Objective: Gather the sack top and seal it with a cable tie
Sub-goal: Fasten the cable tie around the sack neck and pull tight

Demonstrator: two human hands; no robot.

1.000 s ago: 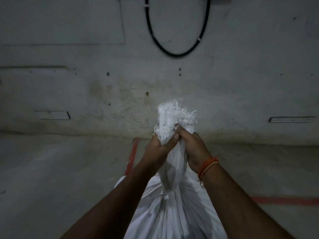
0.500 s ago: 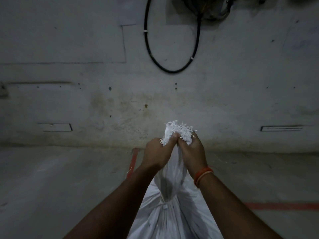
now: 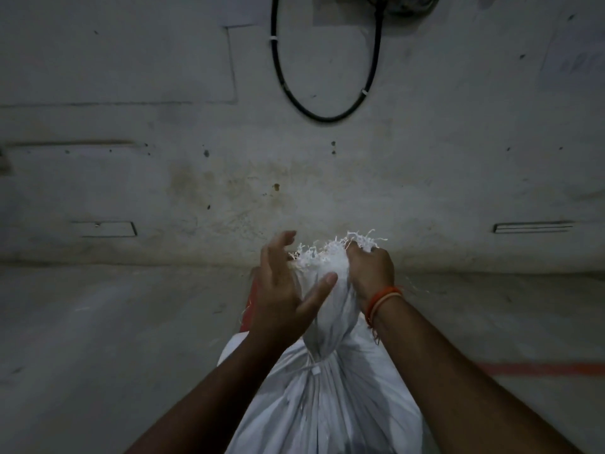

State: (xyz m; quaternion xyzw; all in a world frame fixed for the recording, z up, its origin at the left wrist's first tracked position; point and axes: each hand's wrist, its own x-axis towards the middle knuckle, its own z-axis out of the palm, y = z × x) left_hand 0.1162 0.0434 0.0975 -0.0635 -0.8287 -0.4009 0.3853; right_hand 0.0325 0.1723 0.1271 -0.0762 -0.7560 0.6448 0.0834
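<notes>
Dim concrete room here, a stained grey wall point(image 3: 196, 178) dead ahead, a black cable point(image 3: 327, 117) looping down it from the top edge, held by small white clips. Below, a bare grey floor point(image 3: 98, 339) with a red line point(image 3: 540, 369) running off toward the right edge and another red stripe point(image 3: 247, 309) peeking out behind the left wrist. Centre bottom, there's the sack point(image 3: 327, 404), white woven fabric, standing on the floor between the two forearms, its body spreading wide at the lower edge. The neck is bunched tight, and a white cable tie point(image 3: 315, 370) is cinched around it, its little locking head facing the camera. Above the tie the gathered top point(image 3: 330, 309) rises in a twisted column to a frayed fringe point(image 3: 327, 253) of loose white threads. Right hand point(image 3: 371, 271) is up at the fringe, fingers curled over and gripping the frayed end, an orange band point(image 3: 381, 298) round that wrist. Left hand point(image 3: 284, 290) sits just left of the gathered top, fingers spread wide and loosely bent, gripping nothing; the thumb points across the front of the fabric, and whether its tip touches the cloth I cannot tell. The left fingertips reach up beside the fringe, at about the same height as the right hand.
</notes>
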